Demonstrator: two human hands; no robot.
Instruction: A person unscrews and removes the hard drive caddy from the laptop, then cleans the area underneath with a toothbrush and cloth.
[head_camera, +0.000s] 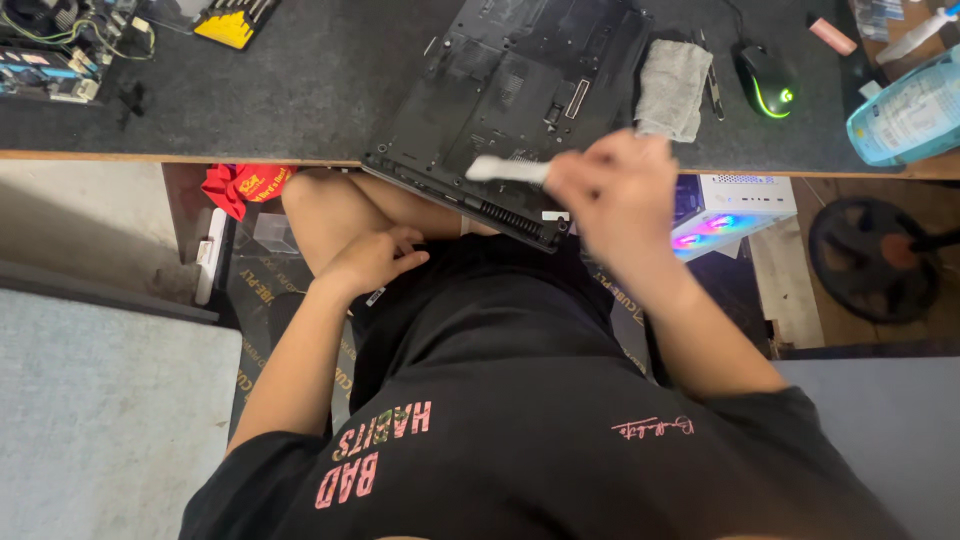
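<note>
Black and turned bottom-up, the laptop (510, 110) is lying on the dark desk mat (300, 80) with its vented near corner jutting past the desk edge, while the right hand (615, 195) is pinching a blurred white brush (505, 168) between closed fingers just over that edge. The left hand (375, 260) is resting on the thigh, fingers loosely curled, holding nothing. With nothing steadying the overhanging laptop, a hard stroke could be nudging it off toward the lap.
</note>
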